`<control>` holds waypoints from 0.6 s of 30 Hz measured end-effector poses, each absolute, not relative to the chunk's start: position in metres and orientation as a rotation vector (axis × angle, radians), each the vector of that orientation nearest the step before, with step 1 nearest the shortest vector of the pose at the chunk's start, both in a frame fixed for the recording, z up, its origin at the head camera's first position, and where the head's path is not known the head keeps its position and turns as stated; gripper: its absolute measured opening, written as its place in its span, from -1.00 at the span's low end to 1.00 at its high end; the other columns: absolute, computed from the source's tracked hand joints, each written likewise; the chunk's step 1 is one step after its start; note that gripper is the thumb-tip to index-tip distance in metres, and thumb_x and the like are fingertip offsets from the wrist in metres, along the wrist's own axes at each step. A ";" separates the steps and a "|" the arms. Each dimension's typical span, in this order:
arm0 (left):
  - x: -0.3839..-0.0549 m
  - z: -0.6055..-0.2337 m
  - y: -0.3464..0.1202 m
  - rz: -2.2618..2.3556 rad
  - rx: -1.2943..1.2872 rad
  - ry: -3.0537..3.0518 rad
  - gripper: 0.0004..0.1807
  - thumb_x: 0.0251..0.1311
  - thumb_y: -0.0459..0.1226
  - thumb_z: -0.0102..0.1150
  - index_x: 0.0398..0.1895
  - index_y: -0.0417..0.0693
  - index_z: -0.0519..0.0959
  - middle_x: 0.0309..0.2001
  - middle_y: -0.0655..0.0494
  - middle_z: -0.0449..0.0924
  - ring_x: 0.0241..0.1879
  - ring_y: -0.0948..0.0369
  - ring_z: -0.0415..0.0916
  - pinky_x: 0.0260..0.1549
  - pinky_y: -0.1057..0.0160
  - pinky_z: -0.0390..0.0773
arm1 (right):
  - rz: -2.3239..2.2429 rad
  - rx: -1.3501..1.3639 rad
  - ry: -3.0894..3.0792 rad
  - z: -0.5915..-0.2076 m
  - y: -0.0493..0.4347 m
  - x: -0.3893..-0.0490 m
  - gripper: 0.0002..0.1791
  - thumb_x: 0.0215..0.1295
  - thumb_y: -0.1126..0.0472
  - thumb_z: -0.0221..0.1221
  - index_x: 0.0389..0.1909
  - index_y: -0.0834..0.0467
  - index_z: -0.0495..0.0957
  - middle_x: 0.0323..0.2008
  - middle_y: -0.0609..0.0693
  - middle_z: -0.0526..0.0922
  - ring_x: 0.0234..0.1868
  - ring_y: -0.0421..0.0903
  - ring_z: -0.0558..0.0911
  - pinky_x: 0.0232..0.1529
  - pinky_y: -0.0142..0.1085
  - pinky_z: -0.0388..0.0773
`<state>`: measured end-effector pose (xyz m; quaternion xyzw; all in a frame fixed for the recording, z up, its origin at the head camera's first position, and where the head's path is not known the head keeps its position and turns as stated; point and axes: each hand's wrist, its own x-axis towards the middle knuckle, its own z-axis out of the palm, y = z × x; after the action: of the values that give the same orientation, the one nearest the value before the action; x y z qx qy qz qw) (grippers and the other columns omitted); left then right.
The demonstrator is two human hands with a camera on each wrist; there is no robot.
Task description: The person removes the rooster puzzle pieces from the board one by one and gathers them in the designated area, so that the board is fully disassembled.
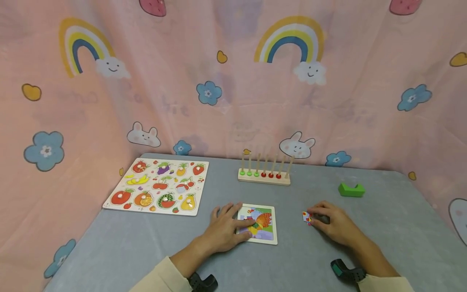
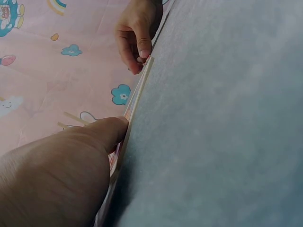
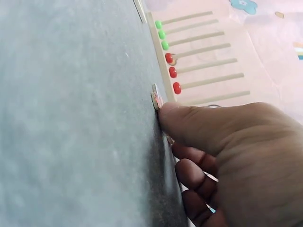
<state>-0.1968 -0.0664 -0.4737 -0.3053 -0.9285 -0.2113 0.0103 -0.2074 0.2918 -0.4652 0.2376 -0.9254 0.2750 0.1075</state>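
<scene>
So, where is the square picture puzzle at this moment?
In the head view, the puzzle lies on the grey table just right of centre, partly under the left hand, nearer than the beaded peg stand.

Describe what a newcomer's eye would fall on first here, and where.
Probably the pink backdrop with its printed rainbows, behind the grey table. Next, perhaps, the fruit board at the table's far left. Nearer, the left hand rests on a small picture puzzle, while the right hand touches small colorful pieces.
</scene>
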 end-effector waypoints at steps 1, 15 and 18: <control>-0.197 -0.473 -0.067 -0.661 -0.951 -2.897 -0.59 0.24 0.11 0.14 0.17 0.47 0.56 0.43 -0.02 0.14 0.38 -0.09 0.03 0.15 -0.34 -0.06 | 0.815 0.679 -2.732 -0.464 0.292 -0.207 -0.70 0.07 0.32 0.40 -0.12 0.17 0.70 -0.18 -0.14 0.56 -0.15 -0.14 0.55 -0.16 -0.17 0.51; -0.196 -0.474 -0.066 -0.675 -0.951 -2.893 -0.58 0.23 0.10 0.16 0.18 0.45 0.56 0.43 -0.02 0.14 0.37 -0.10 0.03 0.16 -0.34 -0.08 | 0.937 0.532 -2.656 -0.406 0.278 -0.194 -0.63 0.19 0.22 0.34 0.02 0.21 0.63 -0.08 0.01 0.57 -0.14 0.04 0.53 -0.18 -0.02 0.47; -0.196 -0.474 -0.066 -0.668 -0.948 -2.892 -0.58 0.23 0.10 0.16 0.18 0.46 0.56 0.43 -0.02 0.14 0.37 -0.10 0.03 0.16 -0.34 -0.08 | 0.937 0.568 -2.613 -0.397 0.269 -0.193 -0.62 0.18 0.19 0.35 0.02 0.21 0.63 -0.08 0.00 0.58 -0.13 0.03 0.52 -0.18 -0.02 0.45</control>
<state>-0.1962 -0.0659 -0.4743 -0.3042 -0.9281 -0.2142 0.0128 -0.1928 0.2691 -0.3967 0.1980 -0.9113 0.3268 0.1537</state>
